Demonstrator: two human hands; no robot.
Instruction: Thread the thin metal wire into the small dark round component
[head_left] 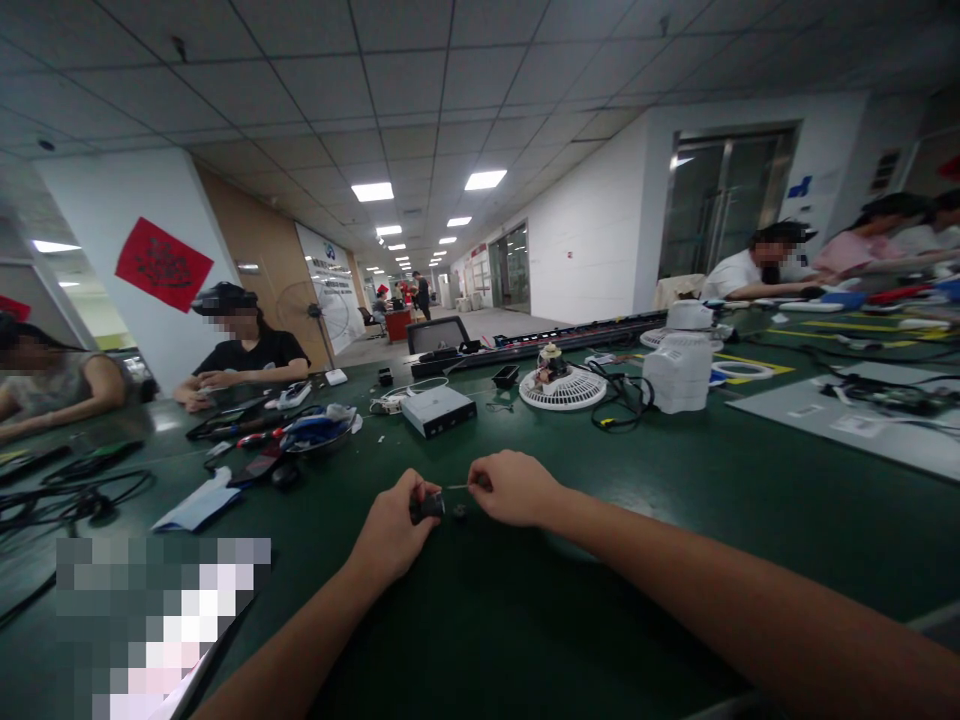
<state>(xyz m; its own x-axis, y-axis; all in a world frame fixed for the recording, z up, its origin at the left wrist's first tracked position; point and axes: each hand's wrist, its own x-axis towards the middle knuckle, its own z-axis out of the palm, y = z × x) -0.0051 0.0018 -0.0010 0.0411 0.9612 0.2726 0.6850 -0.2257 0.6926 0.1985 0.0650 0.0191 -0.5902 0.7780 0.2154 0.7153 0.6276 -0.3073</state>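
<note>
My left hand (396, 522) is closed around a small black cylindrical part (429, 504), gripped between thumb and fingers just above the green table. Opposite it, my right hand (517, 488) pinches a thin, light-coloured rod (457, 487), whose far end points toward the cylinder's top edge. Whether the rod touches the cylinder I cannot tell. On the table between the two hands lies a small dark piece (460, 513); its kind is too small to make out.
Beyond my hands are a grey-white box-shaped drive (439, 411), a white fan grille with a motor (562, 385), black cable (626, 400) and a white housing (679, 372). Tools, a blue cloth (315, 430) and blue paper (199, 503) lie left. Other people sit around the table.
</note>
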